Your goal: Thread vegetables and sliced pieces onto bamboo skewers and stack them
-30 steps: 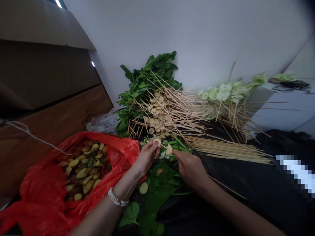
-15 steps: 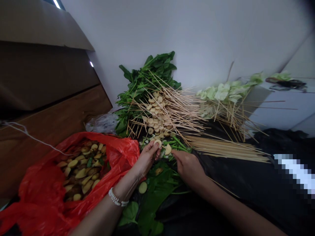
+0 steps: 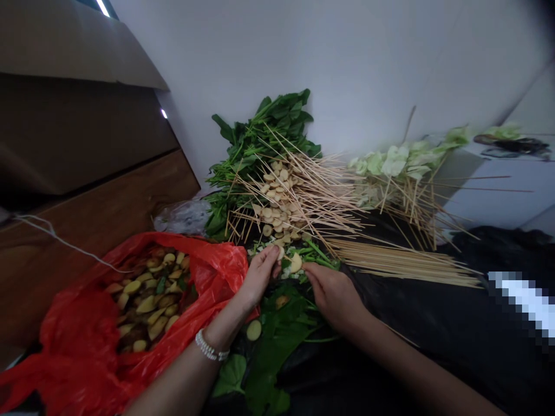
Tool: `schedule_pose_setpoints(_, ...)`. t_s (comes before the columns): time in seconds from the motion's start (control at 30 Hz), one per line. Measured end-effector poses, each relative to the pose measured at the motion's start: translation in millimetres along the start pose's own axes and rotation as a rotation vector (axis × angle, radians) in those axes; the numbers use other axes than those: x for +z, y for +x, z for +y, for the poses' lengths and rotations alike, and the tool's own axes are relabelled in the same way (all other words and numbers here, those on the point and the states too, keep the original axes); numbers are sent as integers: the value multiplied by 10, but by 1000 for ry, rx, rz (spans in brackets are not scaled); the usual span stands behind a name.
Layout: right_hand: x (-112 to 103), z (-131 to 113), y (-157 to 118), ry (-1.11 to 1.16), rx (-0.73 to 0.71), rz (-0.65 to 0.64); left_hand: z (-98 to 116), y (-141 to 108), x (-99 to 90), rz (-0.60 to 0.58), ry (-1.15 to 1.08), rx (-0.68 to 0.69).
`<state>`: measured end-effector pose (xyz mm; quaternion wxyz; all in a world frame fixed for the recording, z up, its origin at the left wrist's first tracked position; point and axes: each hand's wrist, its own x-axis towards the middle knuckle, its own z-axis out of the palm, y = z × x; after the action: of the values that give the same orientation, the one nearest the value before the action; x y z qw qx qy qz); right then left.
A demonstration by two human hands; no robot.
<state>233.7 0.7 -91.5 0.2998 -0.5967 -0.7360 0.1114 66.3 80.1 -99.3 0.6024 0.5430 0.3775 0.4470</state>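
My left hand point(image 3: 264, 270) pinches a pale round slice point(image 3: 280, 253) between thumb and fingertips. Just right of it, another pale slice point(image 3: 296, 263) sits at the fingertips of my right hand point(image 3: 329, 286), whose fingers are closed on a thin stick, mostly hidden by the hand. The hands are close together but apart. Behind them lies a heap of skewered slices point(image 3: 281, 214) with their sticks fanned to the right. A red plastic bag point(image 3: 82, 312) at the left holds many cut pieces point(image 3: 150, 303).
Leafy greens point(image 3: 264, 124) lean by the wall behind the heap. A bundle of bare sticks point(image 3: 403, 263) lies at the right, with skewered cabbage leaves point(image 3: 394, 162) behind it. Large green leaves point(image 3: 277, 346) and a loose slice point(image 3: 254, 330) lie near my wrists on black plastic point(image 3: 425, 323).
The slice in my left hand now shows less, more covered by the fingers. The whole view has shifted slightly; both hands stay in nearly the same place.
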Motion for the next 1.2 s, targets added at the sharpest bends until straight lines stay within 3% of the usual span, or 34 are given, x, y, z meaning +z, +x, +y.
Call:
schedule_pose_setpoints(0.1, 2, -7, -7, -36, -19, 2, 7, 7, -7, 59, -2, 19)
schedule_pose_setpoints(0.23, 4, -21, -27, -150, -59, -2, 0, 0, -8, 31, -5, 7)
schedule_pose_setpoints(0.4, 0, -28, -44, -352, -152, 74, 3, -26, 23, 86, 36, 60)
schedule_pose_setpoints(0.5, -11, -35, -52, -416, -174, 26, 3, -29, 35, 101, 25, 55)
schedule_pose_setpoints(0.73, -26, -35, -30, -152, -70, -121, 12, -23, 32, 67, 77, 25)
schedule_pose_setpoints(1.03, 29, 9, -51, -135, -143, 79, -39, -5, 45, 74, 77, 17)
schedule_pose_setpoints(1.2, 33, 0, -64, -189, -162, 105, -57, -14, 52, 60, 69, 1)
